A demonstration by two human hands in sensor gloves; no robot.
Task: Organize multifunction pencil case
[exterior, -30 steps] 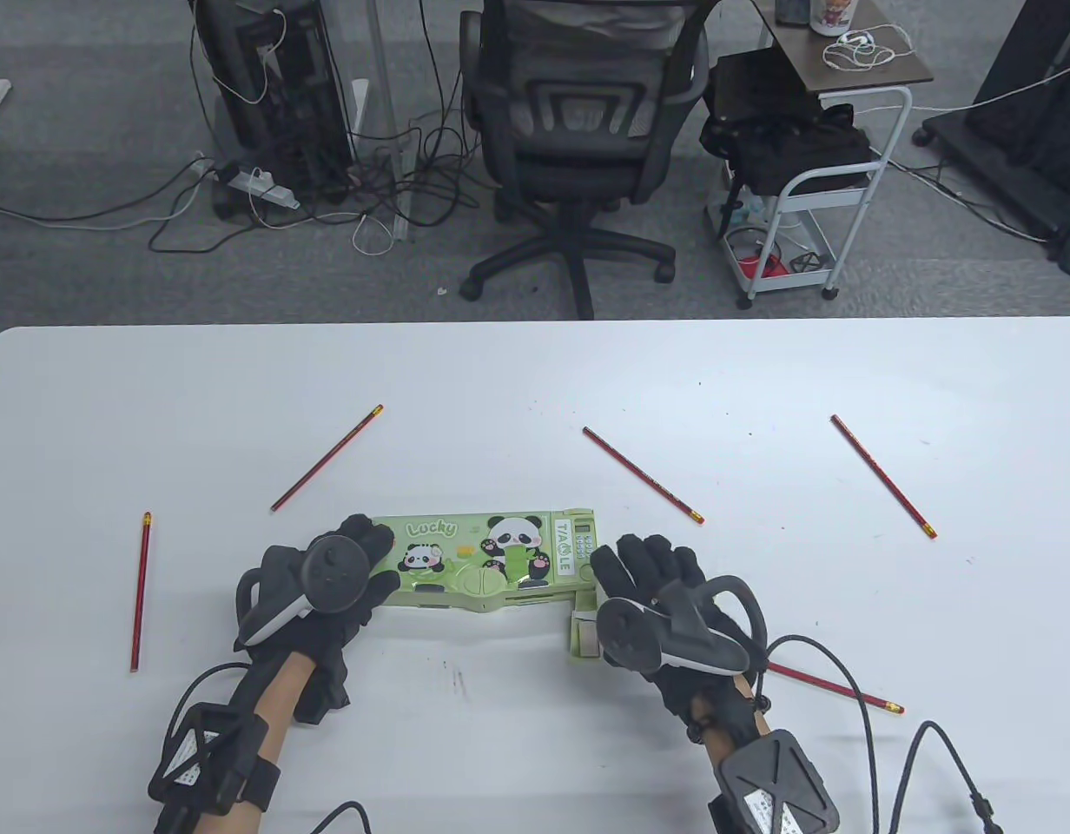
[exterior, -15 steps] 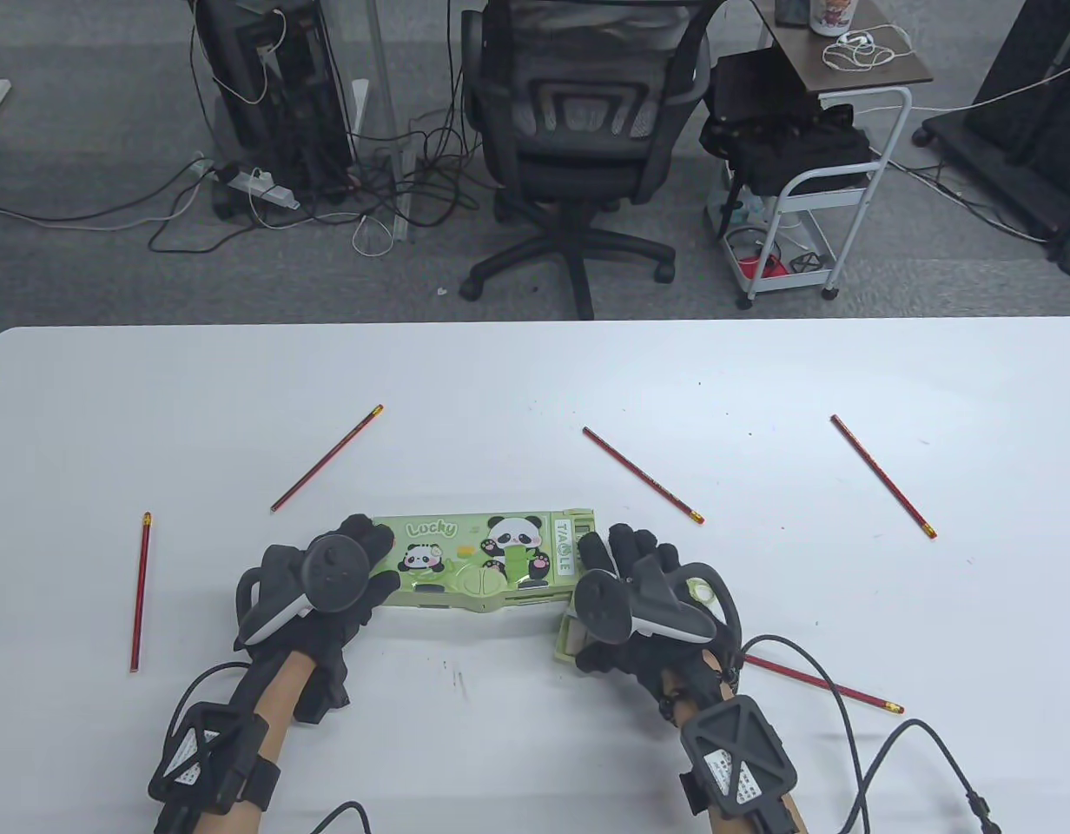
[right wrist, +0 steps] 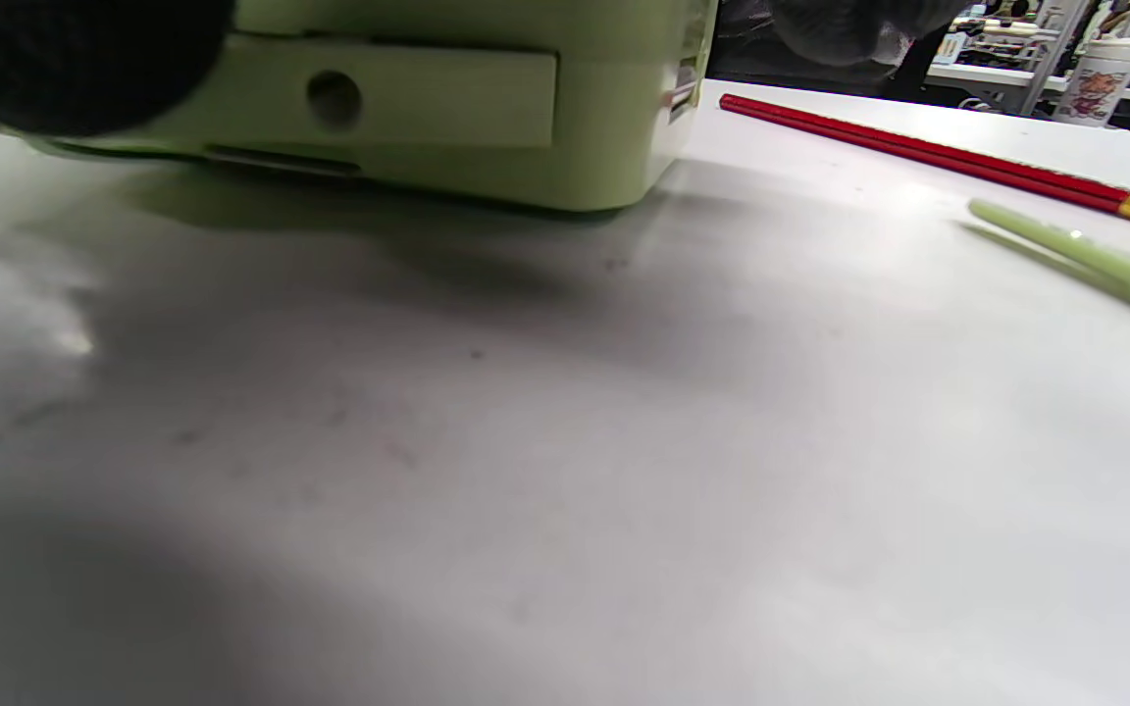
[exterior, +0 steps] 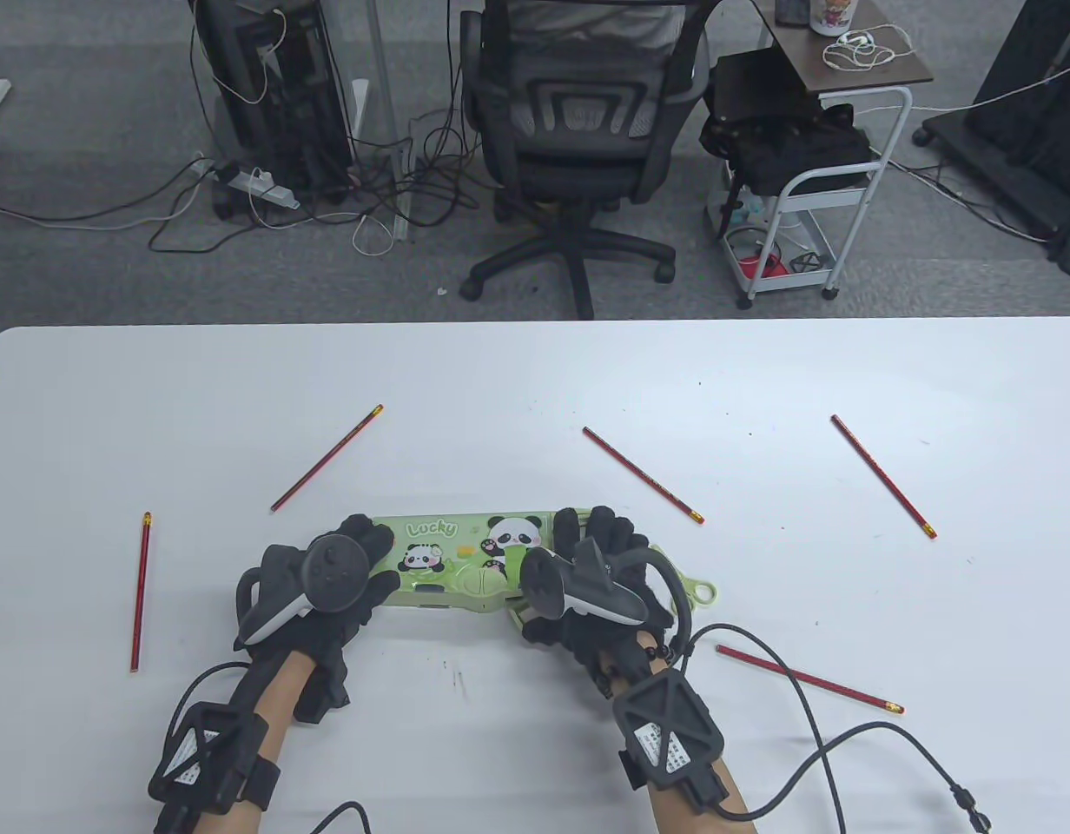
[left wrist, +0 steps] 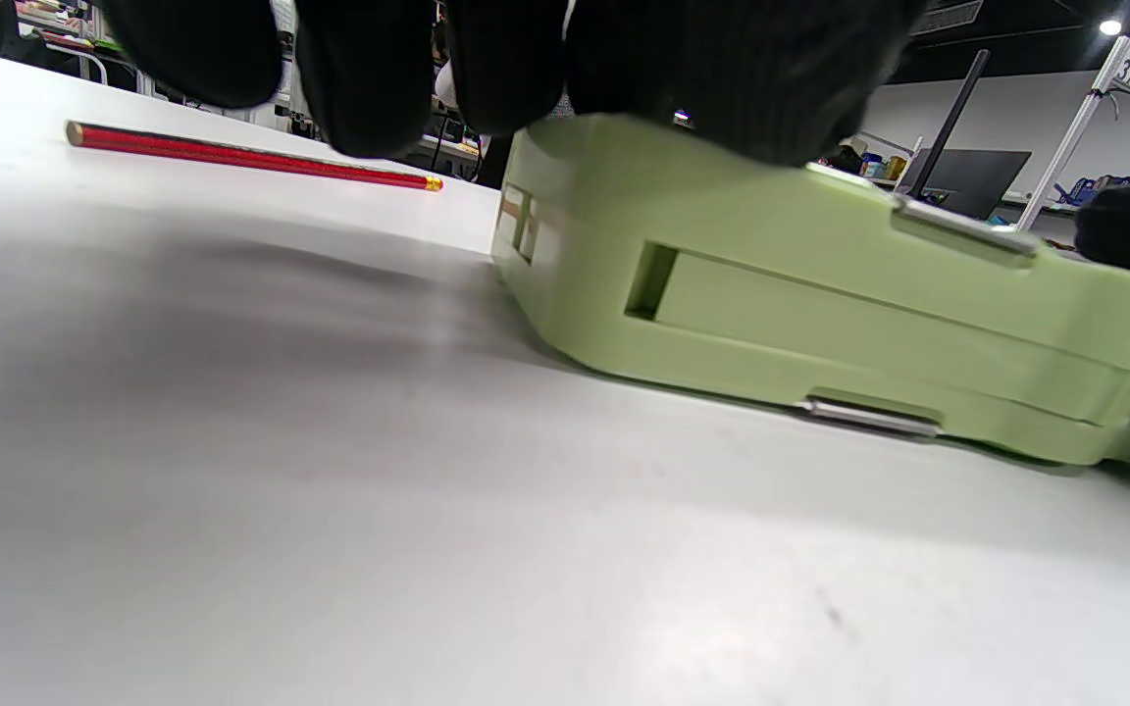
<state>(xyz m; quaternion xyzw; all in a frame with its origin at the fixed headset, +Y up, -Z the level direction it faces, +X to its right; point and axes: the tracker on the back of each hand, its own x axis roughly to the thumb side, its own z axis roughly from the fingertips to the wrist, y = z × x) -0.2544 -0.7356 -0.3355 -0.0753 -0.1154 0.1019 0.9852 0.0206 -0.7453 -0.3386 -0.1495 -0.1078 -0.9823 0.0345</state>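
The green panda pencil case (exterior: 448, 556) lies flat near the table's front edge. My left hand (exterior: 344, 573) holds its left end; in the left wrist view the fingertips (left wrist: 369, 78) hang over the case (left wrist: 820, 304). My right hand (exterior: 591, 569) grips the right end, fingers on the lid, with the thumb (right wrist: 65, 69) against the front wall of the case (right wrist: 428, 98). A pale green strip with a ring end (exterior: 700, 593) pokes out to the right of that hand. Several red pencils lie loose, one (exterior: 643, 475) just behind the case and one (exterior: 809, 680) by my right wrist.
More red pencils lie at the left (exterior: 141, 591), back left (exterior: 326, 458) and far right (exterior: 882, 475). My right glove's cable (exterior: 813, 721) loops over the table's front right. Beyond the table's far edge are an office chair (exterior: 578, 130) and a white cart (exterior: 813, 191).
My right hand slid left onto the case's right end. The small drawer that stuck out at the front no longer shows, and the ringed green strip has appeared. My left hand stayed put.
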